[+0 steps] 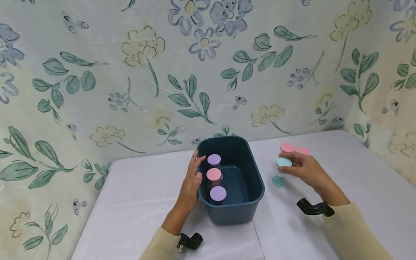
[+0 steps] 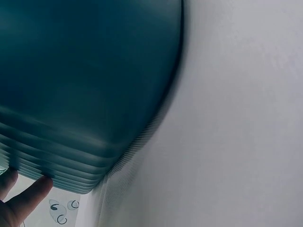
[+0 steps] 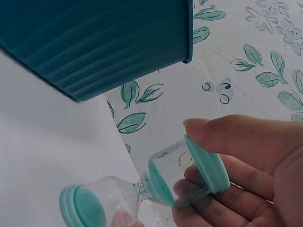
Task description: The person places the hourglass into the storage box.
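My right hand (image 1: pixel 304 169) grips a sand timer (image 1: pixel 284 162) by one of its teal end caps. In the right wrist view the timer's clear waisted body (image 3: pixel 137 189) shows teal sand in both bulbs. Whether its lower cap touches the table is hard to tell. The dark blue-green bin (image 1: pixel 234 214) stands left of this hand. My left hand (image 1: pixel 190 187) rests against the bin's left side, its fingertips on the ribbed wall in the left wrist view. Inside, along the left wall, stand a purple-capped timer (image 1: pixel 214 159), a pink-capped one (image 1: pixel 214 174) and another purple-capped one (image 1: pixel 218 193).
Just behind my right hand are a pink cap (image 1: pixel 286 147) and another pink cap (image 1: pixel 302 151), partly hidden by the hand. A white cloth (image 1: pixel 145 218) covers the table. Floral fabric (image 1: pixel 196 85) hangs behind it and at the sides.
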